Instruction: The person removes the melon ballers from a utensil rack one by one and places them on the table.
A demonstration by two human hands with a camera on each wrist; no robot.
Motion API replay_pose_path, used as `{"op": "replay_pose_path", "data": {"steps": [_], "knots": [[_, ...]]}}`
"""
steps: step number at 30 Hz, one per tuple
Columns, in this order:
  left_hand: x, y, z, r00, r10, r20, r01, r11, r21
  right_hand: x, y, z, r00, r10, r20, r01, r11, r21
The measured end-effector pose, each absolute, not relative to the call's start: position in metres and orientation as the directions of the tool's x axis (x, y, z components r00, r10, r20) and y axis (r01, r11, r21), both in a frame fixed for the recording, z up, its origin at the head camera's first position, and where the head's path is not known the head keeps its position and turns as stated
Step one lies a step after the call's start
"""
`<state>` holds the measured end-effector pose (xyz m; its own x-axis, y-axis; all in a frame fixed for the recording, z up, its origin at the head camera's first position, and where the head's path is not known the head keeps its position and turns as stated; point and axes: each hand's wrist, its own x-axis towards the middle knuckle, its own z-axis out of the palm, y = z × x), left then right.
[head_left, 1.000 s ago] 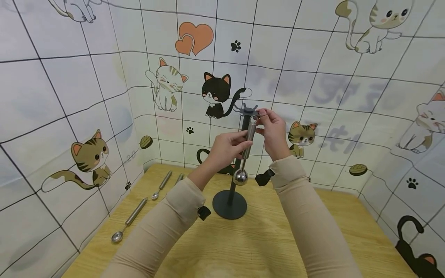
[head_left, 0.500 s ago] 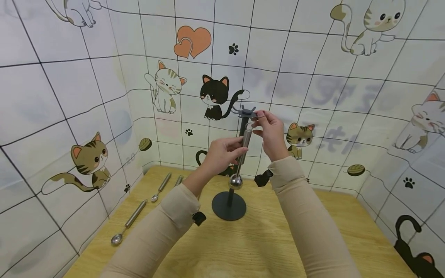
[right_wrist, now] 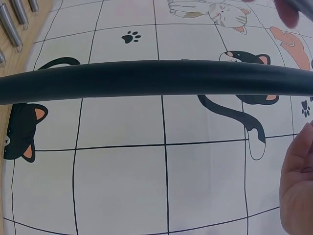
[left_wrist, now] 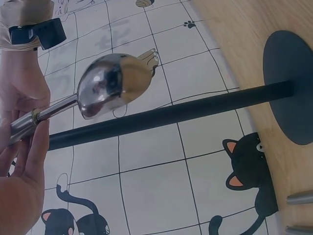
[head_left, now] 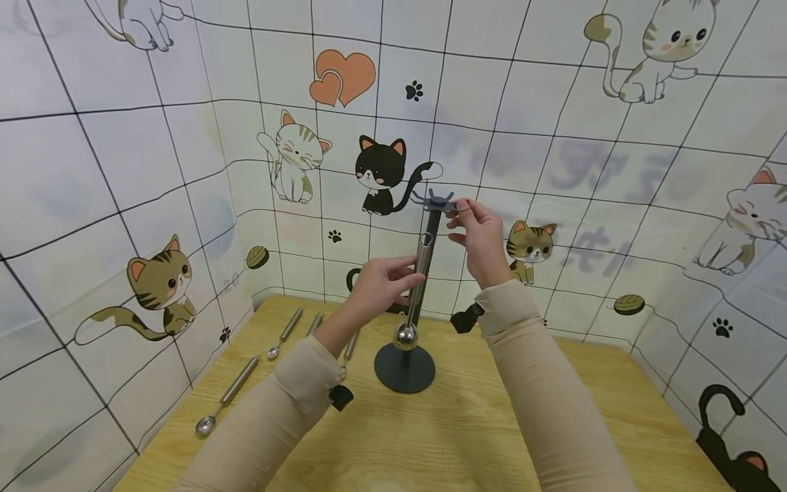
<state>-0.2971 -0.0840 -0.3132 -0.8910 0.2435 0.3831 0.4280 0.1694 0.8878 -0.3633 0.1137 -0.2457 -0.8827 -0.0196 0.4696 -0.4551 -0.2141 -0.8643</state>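
Note:
My left hand (head_left: 382,285) pinches the slim metal handle of a scoop (head_left: 405,336) between thumb and fingers. The scoop hangs steeply, bowl down and ring end up, in front of a dark stand's pole (head_left: 433,229). In the left wrist view the shiny round bowl (left_wrist: 102,85) is close to the camera, with the pole passing beside it. My right hand (head_left: 482,239) pinches a hook on the stand's hook rack (head_left: 438,201), with thumb and forefinger; its other fingers are loosely bent. Only part of the right hand (right_wrist: 298,181) shows in its wrist view.
The stand's round base (head_left: 404,369) rests on the wooden table (head_left: 467,437). Left of it lie several metal-handled utensils, including a large spoon (head_left: 236,383) and a small spoon (head_left: 286,333). My left forearm partly covers some. A cat-printed sheet (head_left: 504,164) encloses the back and sides.
My left hand has lowered the scoop and moved it left, so its ring end is now well below the hooks. My right hand has stayed by the same hook.

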Motion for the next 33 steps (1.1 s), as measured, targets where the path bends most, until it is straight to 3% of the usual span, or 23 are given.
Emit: {"op": "replay_pose_path", "data": {"steps": [33], "knots": [[-0.295, -0.154, -0.38, -0.961, 0.227, 0.161, 0.192, 0.122, 0.974, -0.363, 0.114, -0.246, -0.902, 0.017, 0.432, -0.427, -0.195, -0.883]]}}
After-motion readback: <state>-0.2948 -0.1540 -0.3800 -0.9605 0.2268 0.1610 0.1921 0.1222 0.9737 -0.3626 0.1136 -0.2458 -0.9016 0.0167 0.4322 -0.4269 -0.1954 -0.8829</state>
